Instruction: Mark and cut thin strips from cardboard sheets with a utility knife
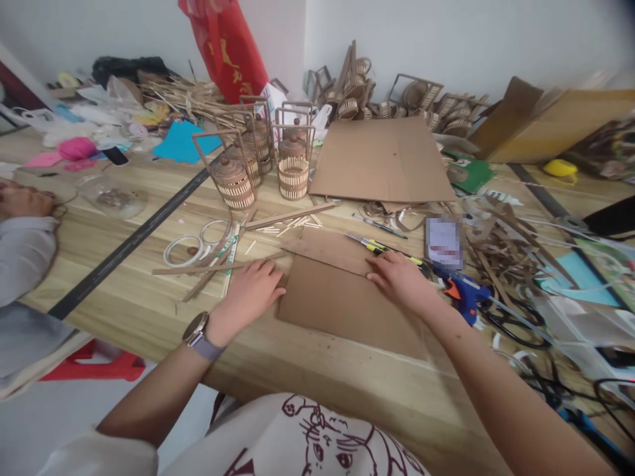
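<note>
A piece of brown cardboard (342,304) lies on the table before me, with a narrower cardboard strip (330,248) along its far edge. My left hand (255,291) rests flat at the left edge of the cardboard, fingers stretched out near a thin brown strip (213,270). My right hand (399,281) lies over the cardboard's right part, fingertips on the narrower strip and holding nothing visible. Just beyond its fingers is a yellow-and-black utility knife (370,245). A blue glue gun (464,291) lies to the right of that hand.
Small woven baskets (292,177) with tall handles stand beyond, beside a large cardboard sheet (381,158). Tape rings (183,252) and short sticks lie nearer. Right of me are scissors (518,324), a phone (444,242) and scraps. Another person's sleeve (24,244) is at left.
</note>
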### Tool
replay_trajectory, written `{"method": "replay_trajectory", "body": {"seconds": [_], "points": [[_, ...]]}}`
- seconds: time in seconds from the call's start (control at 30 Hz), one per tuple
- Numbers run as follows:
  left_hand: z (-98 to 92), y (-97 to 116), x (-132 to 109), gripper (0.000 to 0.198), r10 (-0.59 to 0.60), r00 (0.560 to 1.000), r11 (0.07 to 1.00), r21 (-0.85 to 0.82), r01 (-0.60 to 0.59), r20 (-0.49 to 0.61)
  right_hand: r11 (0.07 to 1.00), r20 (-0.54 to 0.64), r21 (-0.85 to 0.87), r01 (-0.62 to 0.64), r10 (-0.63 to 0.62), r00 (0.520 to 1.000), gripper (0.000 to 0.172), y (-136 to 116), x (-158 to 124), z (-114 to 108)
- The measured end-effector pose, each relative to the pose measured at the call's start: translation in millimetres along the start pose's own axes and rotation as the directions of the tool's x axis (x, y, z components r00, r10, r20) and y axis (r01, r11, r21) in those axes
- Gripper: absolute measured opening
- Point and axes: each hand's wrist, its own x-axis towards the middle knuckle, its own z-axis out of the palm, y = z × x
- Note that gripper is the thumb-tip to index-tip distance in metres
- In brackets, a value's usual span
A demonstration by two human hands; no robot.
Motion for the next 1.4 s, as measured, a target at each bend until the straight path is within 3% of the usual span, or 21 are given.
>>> {"method": "replay_trajectory", "body": {"seconds": [0.17,0.27,0.4,0.53,0.63,0.77,1.0,1.27,1.4], "points": [[1.2,-6.5,3.5,0.027,-0.047,0.999,0.999,0.003,0.047,-0.007,0.997,0.032,0.074,0.025,-0.027,0.999,0.034,2.9,-11.9,0.2],[-2.3,-9.6,2.1,0.029,-0.066,0.998,0.997,0.03,0.066,0.006,0.991,0.056,0.132,0.013,-0.021,0.998,0.025,3.1,-21.6,-4.3],[-8.8,-6.6,2.9,0.026,-0.073,0.994,0.997,0.003,0.074,-0.081,0.98,0.079,0.199,0.01,-0.026,0.997,0.014,1.3,-29.7,-10.7],[-8.6,2.8,16.7,0.034,0.078,0.989,0.996,-0.037,-0.084,-0.126,0.969,0.096,0.246,0.027,-0.052,0.994,0.01,2.6,-31.2,-14.2],[-4.8,10.2,33.8,0.043,0.2,0.975,0.978,-0.048,-0.205,-0.096,0.961,0.109,0.275,0.038,-0.07,0.992,0.006,4.6,-30.5,-16.5],[-2.6,18.5,44.9,0.043,0.26,0.965,0.962,-0.081,-0.262,-0.028,0.953,0.131,0.301,0.044,-0.087,0.988,0.007,-0.9,-37.1,-21.9],[0.4,28.0,9.9,0.031,0.341,0.937,0.92,-0.18,-0.348,-0.069,0.903,0.127,0.424,0.064,-0.129,0.983,0.007,-23.5,-76.7,-27.4],[5.6,32.9,-11.1,0.024,0.328,0.943,0.921,-0.202,-0.333,-0.055,0.942,0.074,0.331,0.049,-0.077,0.994,0.014,-31.0,-104.6,-20.4],[10.2,27.3,-14.6,0.026,0.34,0.937,0.907,-0.237,-0.349,-0.078,0.955,0.057,0.297,-0.024,0.007,0.998,0.03,-25.7,-121.0,-20.3]]}}
